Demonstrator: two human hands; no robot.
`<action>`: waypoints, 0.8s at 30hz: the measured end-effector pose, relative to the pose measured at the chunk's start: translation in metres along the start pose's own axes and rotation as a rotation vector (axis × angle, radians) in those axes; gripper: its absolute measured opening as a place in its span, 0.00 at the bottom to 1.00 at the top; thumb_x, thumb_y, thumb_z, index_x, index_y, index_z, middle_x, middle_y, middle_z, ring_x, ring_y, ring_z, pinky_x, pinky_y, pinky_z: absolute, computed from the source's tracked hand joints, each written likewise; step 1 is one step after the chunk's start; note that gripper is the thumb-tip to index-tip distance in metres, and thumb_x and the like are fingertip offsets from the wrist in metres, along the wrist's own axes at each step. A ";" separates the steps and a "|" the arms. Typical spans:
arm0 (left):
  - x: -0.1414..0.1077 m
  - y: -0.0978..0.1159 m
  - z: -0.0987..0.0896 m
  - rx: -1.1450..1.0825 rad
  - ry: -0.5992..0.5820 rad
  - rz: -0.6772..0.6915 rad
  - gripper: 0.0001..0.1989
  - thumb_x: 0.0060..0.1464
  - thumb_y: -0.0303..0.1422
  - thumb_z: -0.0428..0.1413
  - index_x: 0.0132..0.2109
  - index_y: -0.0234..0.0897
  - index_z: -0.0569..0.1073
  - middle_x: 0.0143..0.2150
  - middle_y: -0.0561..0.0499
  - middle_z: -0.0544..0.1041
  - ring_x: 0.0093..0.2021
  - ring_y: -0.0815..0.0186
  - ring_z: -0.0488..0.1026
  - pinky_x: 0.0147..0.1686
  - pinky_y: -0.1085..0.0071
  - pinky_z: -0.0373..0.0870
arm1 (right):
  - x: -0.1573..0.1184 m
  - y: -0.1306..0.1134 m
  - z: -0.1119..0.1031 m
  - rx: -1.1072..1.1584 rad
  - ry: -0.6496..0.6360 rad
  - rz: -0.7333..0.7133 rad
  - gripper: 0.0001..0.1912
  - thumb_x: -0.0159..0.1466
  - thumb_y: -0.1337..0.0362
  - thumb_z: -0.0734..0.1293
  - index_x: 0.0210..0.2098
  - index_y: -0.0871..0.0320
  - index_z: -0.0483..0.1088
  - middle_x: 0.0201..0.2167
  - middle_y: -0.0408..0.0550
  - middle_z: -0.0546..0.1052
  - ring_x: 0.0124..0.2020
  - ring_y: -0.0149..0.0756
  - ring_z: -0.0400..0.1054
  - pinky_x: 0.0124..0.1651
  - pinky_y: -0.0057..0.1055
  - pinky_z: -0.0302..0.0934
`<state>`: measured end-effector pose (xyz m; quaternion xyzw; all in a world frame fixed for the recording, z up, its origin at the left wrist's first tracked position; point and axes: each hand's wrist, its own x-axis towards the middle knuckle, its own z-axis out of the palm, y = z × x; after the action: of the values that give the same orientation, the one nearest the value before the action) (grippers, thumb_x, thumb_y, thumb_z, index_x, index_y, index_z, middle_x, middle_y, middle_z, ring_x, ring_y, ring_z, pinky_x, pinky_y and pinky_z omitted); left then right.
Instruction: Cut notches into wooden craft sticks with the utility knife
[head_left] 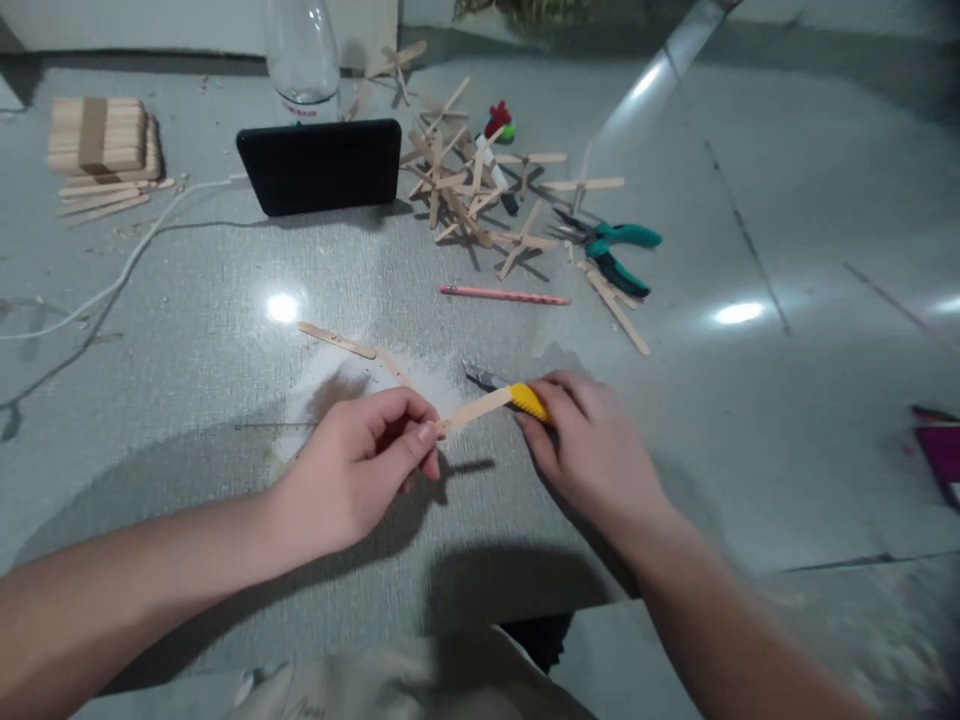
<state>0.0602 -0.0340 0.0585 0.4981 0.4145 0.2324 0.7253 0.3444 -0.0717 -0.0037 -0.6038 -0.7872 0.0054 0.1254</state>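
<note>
Well, just left of the yellow cutter [529, 402] (gripped in the right hand [596, 440]), the left hand [367, 455] pinches a wooden stick [478, 408], its length aimed cutterward.

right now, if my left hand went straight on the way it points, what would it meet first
Past the wooden stick it pinches, your left hand would probably meet the yellow utility knife held in your right hand. The stick's tip overlaps the knife in this view; whether they touch is unclear.
</note>
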 end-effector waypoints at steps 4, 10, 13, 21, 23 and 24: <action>-0.007 0.007 0.002 -0.018 0.035 0.018 0.11 0.70 0.37 0.52 0.38 0.37 0.70 0.27 0.56 0.76 0.23 0.77 0.64 0.24 0.82 0.62 | -0.009 -0.002 -0.006 0.088 0.033 0.128 0.17 0.74 0.57 0.57 0.50 0.61 0.71 0.40 0.59 0.78 0.38 0.48 0.74 0.40 0.43 0.70; -0.015 0.021 0.009 -0.272 0.039 0.005 0.09 0.68 0.36 0.54 0.39 0.37 0.69 0.25 0.57 0.75 0.20 0.77 0.67 0.22 0.82 0.62 | -0.009 -0.037 -0.043 0.781 -0.078 -0.019 0.15 0.77 0.55 0.56 0.52 0.52 0.69 0.32 0.44 0.76 0.27 0.33 0.71 0.31 0.28 0.68; -0.019 0.025 0.015 -0.361 0.028 -0.020 0.10 0.66 0.38 0.57 0.39 0.36 0.70 0.27 0.55 0.77 0.22 0.75 0.72 0.24 0.80 0.68 | 0.000 -0.053 -0.045 0.745 -0.060 -0.071 0.13 0.76 0.56 0.58 0.53 0.51 0.70 0.31 0.43 0.77 0.28 0.32 0.71 0.32 0.27 0.67; -0.024 0.030 0.020 -0.522 -0.006 -0.089 0.11 0.64 0.37 0.61 0.38 0.35 0.72 0.27 0.54 0.79 0.25 0.73 0.77 0.27 0.81 0.71 | 0.005 -0.062 -0.034 0.657 0.012 -0.124 0.12 0.76 0.58 0.58 0.54 0.50 0.69 0.32 0.44 0.78 0.28 0.34 0.74 0.32 0.30 0.70; -0.024 0.029 0.020 -0.539 -0.003 -0.089 0.10 0.64 0.36 0.61 0.37 0.34 0.72 0.27 0.54 0.80 0.25 0.73 0.78 0.27 0.82 0.72 | 0.003 -0.063 -0.032 0.617 0.030 -0.102 0.12 0.75 0.60 0.59 0.54 0.49 0.69 0.33 0.44 0.79 0.29 0.35 0.75 0.33 0.31 0.71; -0.024 0.029 0.021 -0.550 0.001 -0.089 0.10 0.64 0.36 0.61 0.37 0.34 0.72 0.27 0.54 0.80 0.26 0.73 0.78 0.27 0.82 0.72 | 0.003 -0.064 -0.032 0.594 0.043 -0.087 0.12 0.74 0.61 0.59 0.54 0.49 0.69 0.34 0.44 0.80 0.29 0.36 0.76 0.33 0.31 0.72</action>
<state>0.0662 -0.0517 0.0971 0.2636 0.3577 0.3046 0.8425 0.2897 -0.0910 0.0376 -0.5062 -0.7736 0.2173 0.3133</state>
